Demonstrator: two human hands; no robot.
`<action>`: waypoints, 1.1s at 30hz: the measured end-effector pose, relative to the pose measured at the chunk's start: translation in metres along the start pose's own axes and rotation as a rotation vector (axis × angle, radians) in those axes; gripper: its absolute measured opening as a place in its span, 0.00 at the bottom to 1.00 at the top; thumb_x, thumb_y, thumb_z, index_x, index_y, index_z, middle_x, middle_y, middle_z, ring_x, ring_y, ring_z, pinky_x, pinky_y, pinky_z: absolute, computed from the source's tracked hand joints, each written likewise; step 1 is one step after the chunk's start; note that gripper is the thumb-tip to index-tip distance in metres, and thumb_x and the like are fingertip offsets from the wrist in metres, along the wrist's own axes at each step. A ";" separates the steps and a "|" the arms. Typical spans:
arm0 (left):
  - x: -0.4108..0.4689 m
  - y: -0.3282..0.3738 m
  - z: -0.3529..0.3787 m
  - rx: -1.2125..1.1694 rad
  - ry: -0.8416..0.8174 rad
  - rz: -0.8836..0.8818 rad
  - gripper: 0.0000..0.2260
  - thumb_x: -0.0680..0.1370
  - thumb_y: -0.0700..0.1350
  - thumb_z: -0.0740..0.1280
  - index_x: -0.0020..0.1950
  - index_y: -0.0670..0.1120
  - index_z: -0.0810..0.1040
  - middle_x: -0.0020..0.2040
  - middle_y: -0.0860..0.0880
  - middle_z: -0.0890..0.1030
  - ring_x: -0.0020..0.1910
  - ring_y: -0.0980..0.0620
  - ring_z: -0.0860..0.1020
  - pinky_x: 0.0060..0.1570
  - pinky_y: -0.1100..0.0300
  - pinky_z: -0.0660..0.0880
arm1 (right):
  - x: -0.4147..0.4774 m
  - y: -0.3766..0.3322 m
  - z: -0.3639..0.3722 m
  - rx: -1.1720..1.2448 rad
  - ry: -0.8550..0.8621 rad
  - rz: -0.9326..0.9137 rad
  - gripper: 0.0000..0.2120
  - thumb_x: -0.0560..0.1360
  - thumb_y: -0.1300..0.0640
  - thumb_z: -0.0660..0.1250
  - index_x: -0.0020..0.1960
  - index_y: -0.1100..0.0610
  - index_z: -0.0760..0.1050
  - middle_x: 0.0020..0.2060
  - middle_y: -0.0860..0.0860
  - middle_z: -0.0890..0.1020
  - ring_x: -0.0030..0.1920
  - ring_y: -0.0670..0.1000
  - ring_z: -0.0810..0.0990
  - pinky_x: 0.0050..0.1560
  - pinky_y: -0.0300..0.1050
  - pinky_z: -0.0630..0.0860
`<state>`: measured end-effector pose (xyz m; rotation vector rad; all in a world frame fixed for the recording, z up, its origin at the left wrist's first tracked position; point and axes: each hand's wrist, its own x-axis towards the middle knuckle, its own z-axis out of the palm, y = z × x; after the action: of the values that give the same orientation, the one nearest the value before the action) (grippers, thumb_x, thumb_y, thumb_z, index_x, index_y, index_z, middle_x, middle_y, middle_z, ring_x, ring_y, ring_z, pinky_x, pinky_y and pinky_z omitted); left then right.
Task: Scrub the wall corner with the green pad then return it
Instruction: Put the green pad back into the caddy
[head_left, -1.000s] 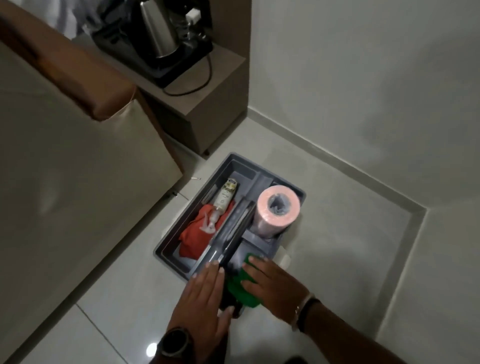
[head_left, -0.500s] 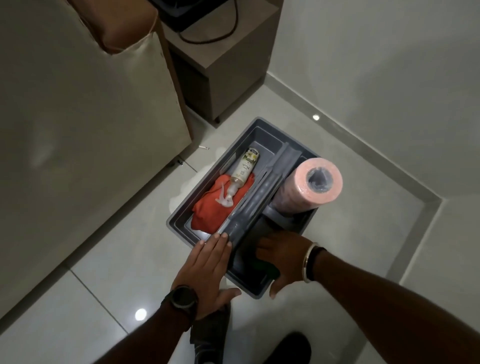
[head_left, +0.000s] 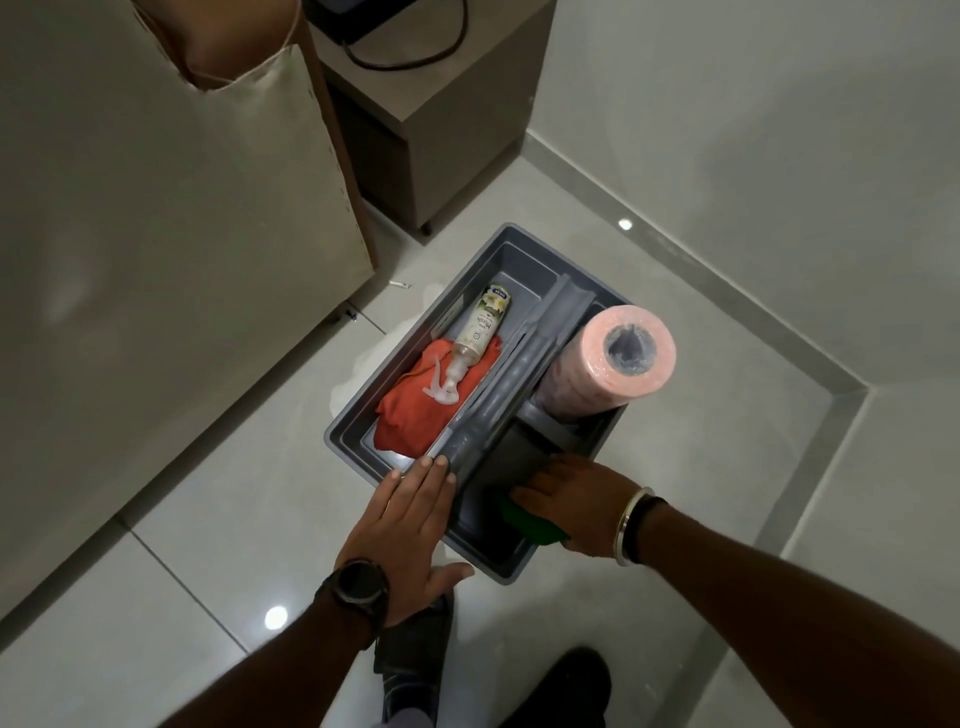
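We see a grey caddy (head_left: 358, 447) on the tiled floor (head_left: 218, 467), its handle (head_left: 519, 374) running from 7 to 1 o'clock down the middle. Our left hand (head_left: 410, 525) lies flat and open, fingers (head_left: 434, 467) straight and together, tips touching the caddy's near rim at the foot of the handle; it holds nothing. Our right hand (head_left: 576, 501) reaches palm-down into the near compartment, at 5 o'clock from the handle, and covers the green pad (head_left: 524, 522). The fingers rest on the pad, but we cannot tell whether they grip it or only press it. The pad sits against that compartment's 4 o'clock wall.

At 1 o'clock from the right hand a pink roll (head_left: 618, 364) stands tilted in the far compartment. Across the handle, at 10 o'clock, a spray bottle (head_left: 475, 338) lies on an orange cloth (head_left: 421, 410). The wall corner (head_left: 862, 389) is at 3 o'clock from the caddy.
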<state>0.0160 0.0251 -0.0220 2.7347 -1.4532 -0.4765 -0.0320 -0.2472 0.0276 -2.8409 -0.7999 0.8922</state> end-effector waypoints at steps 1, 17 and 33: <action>0.000 0.000 0.000 0.003 0.006 0.002 0.44 0.76 0.75 0.53 0.76 0.41 0.72 0.75 0.40 0.74 0.73 0.38 0.72 0.70 0.39 0.65 | -0.003 0.000 0.003 0.009 0.033 -0.019 0.41 0.57 0.52 0.81 0.67 0.54 0.70 0.57 0.55 0.81 0.57 0.59 0.80 0.61 0.54 0.72; 0.000 -0.002 0.006 0.013 0.049 0.012 0.43 0.76 0.75 0.55 0.75 0.41 0.72 0.75 0.40 0.74 0.73 0.38 0.73 0.70 0.39 0.65 | 0.012 -0.002 0.018 -0.213 -0.077 -0.019 0.23 0.59 0.56 0.82 0.52 0.52 0.79 0.47 0.52 0.84 0.51 0.57 0.82 0.67 0.60 0.68; 0.002 -0.002 0.008 0.010 0.052 0.005 0.44 0.76 0.75 0.55 0.75 0.40 0.71 0.75 0.39 0.73 0.73 0.37 0.72 0.70 0.39 0.65 | 0.048 0.020 -0.033 0.229 -0.684 0.052 0.27 0.76 0.39 0.63 0.70 0.52 0.68 0.64 0.54 0.75 0.63 0.58 0.73 0.63 0.58 0.70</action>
<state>0.0163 0.0252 -0.0308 2.7286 -1.4533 -0.3961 0.0285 -0.2372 0.0261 -2.3587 -0.6041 1.8684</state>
